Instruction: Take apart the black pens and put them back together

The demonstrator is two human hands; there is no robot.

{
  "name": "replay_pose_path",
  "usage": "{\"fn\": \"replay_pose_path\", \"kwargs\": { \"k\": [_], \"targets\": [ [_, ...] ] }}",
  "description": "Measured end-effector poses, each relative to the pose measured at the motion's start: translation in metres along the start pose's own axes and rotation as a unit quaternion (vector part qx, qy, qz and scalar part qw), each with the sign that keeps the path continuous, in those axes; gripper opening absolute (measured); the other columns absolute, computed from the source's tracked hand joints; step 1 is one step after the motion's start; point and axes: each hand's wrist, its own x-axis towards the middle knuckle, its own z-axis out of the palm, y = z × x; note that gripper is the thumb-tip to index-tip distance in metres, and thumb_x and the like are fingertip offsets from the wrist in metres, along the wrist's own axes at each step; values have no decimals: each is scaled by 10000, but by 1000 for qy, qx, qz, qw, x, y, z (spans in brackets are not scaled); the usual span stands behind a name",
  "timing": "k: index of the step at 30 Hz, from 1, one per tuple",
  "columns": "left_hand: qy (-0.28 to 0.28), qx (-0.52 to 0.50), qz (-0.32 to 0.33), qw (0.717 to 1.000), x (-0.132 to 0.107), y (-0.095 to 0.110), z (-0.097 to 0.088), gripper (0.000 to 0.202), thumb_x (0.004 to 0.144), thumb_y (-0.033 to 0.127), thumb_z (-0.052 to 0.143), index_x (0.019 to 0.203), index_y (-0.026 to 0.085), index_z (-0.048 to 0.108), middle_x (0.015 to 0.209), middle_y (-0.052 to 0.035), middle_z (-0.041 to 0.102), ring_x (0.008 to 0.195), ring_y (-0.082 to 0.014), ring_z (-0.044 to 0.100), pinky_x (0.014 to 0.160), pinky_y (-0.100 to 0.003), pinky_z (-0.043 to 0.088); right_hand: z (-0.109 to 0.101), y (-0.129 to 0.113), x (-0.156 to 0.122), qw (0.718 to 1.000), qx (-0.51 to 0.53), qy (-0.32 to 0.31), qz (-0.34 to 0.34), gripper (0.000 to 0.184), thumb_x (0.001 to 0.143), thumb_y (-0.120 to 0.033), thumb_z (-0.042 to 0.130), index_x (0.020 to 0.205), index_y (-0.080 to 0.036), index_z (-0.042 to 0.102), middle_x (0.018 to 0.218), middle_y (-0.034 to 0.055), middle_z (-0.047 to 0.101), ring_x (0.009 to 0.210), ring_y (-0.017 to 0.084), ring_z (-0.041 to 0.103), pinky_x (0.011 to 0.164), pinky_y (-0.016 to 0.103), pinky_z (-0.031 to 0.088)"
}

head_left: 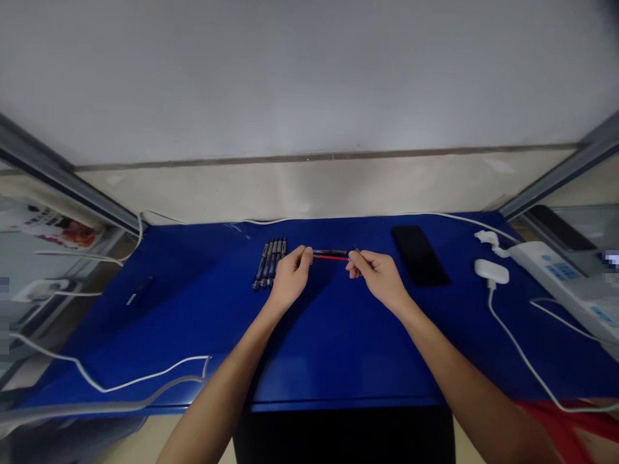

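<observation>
A thin red pen refill (331, 258) stretches level between my two hands, above the blue table. My left hand (291, 276) pinches its left end between thumb and fingers. At the other end, the closed fingers of my right hand (376, 272) meet the refill. A small dark piece (356, 247) shows by the right fingertips; whether it is held there I cannot tell. Just behind the refill is a dark pen barrel (330, 252). Several dark pens (269, 263) lie side by side in a row, left of my left hand, which partly covers them.
A black phone (420, 255) lies right of my right hand. Farther right are a white charger (491, 271) with its cable and a white power strip (556, 264). Another pen (140, 290) lies at left on the blue table (329, 361). White cables cross the front left; a wall stands behind.
</observation>
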Motion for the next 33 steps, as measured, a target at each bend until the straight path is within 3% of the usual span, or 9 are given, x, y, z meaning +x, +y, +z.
{"fn": "replay_pose_path", "kwargs": {
  "k": [3,7,10,18,26,33],
  "targets": [
    [-5,4,1,1000,-1,1,1,385,1010,405,385,694,193,446,613,36,398,569,-116,382,587,-264,283,0,-3,-1,1000,-13,5,8,439,938,-509,547,644,-200,650,576,11,612,561,150,580,585,295,444],
    [-6,-3,-7,1000,-1,0,1,378,1007,405,390,702,192,454,611,40,399,556,-112,375,579,-260,283,-1,4,3,1000,-9,22,-19,233,875,-427,666,796,-211,697,737,16,687,682,167,633,665,301,473],
    [-3,-4,-15,1000,-1,0,1,384,1009,409,384,700,191,456,605,41,405,555,-110,381,588,-257,292,-2,8,4,999,22,23,-26,191,843,-405,709,875,-217,707,819,24,711,751,180,659,725,314,496],
    [-11,0,-16,1000,-4,5,2,400,1014,414,368,692,189,446,600,41,400,565,-108,378,595,-257,290,-2,-5,-2,1000,-10,16,11,424,943,-496,550,656,-203,658,577,4,613,574,146,586,605,292,444],
    [-14,21,-28,999,-5,3,4,405,1014,425,371,697,189,456,600,45,416,555,-104,392,589,-252,288,-3,7,6,1000,21,19,-14,174,870,-383,683,883,-211,706,789,19,695,757,172,652,710,298,476],
    [-17,120,-3,993,-9,6,5,459,1022,442,355,669,187,498,542,33,432,516,-115,420,556,-269,232,-4,1,1,1000,5,14,17,411,930,-503,573,670,-196,656,575,-2,594,551,132,551,569,275,416]
  ]
}}
